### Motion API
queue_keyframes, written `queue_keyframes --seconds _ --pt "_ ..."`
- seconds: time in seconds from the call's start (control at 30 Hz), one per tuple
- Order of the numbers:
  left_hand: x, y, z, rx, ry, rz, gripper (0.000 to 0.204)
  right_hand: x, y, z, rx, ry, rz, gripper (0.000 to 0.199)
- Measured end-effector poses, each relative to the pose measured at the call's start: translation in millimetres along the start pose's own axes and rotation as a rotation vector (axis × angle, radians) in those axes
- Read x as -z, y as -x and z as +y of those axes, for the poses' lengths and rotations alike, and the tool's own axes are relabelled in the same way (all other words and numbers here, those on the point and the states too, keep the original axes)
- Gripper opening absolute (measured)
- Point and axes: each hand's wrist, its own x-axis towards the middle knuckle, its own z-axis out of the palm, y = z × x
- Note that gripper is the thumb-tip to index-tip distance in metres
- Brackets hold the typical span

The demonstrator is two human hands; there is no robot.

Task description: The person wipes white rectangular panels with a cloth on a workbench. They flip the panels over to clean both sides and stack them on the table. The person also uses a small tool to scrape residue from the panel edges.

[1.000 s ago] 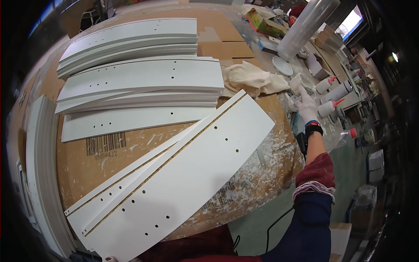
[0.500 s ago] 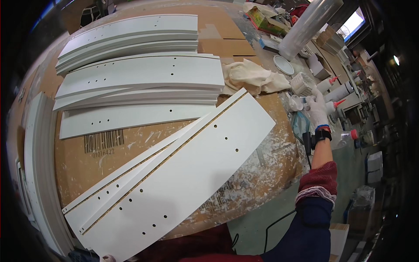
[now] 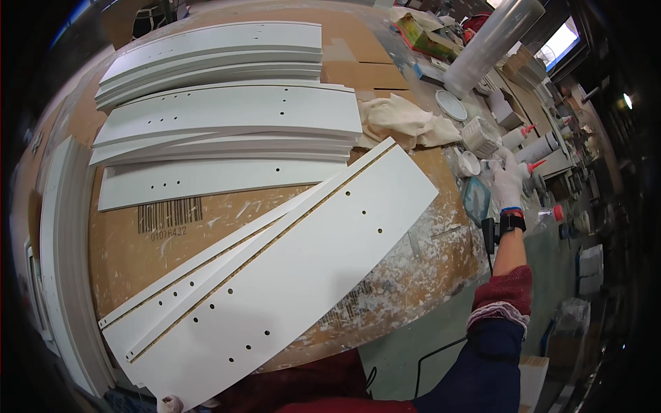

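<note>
Two long white panels [image 3: 296,268] with drilled holes and a brown groove lie overlapped and slanting across the near side of the table. At the top panel's near end my left hand [image 3: 169,403], in a white glove, shows only a fingertip over the edge; the rest is hidden below. My right hand [image 3: 507,184], also gloved, is stretched out to the right side among glue bottles, with its fingers extended. Closest to it are a red-tipped white bottle [image 3: 530,167] and a small white cup [image 3: 469,164]. No object shows in its fingers.
Stacked white panels [image 3: 227,113] lie at the back left, with more on edge along the left [image 3: 65,261]. A cream cloth [image 3: 406,124], a white lid [image 3: 451,104] and a clear plastic roll [image 3: 492,48] are at the far right. Cardboard [image 3: 117,255] covers the table.
My right hand has shifted slightly right among the bottles, and more of the white cup shows beside it. The view has moved a little. My left fingertip stays at the panel's near end.
</note>
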Motion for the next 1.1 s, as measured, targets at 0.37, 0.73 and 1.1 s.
queue_keyframes --seconds 0.37,0.73,1.1 --pt "35.3 -3.7 -20.3 -0.422 -0.583 0.055 0.023 0.4 43.7 45.5 -0.018 0.16 -0.059 0.033" --pt "-36.4 3.3 10.9 -0.023 -0.038 -0.016 0.012 19.2 33.0 -110.6 0.345 -0.476 -0.269 0.033" --pt "-5.9 -4.5 -4.0 -0.007 -0.085 0.085 0.021 -10.0 46.3 -220.7 0.561 -0.148 -0.518 0.039"
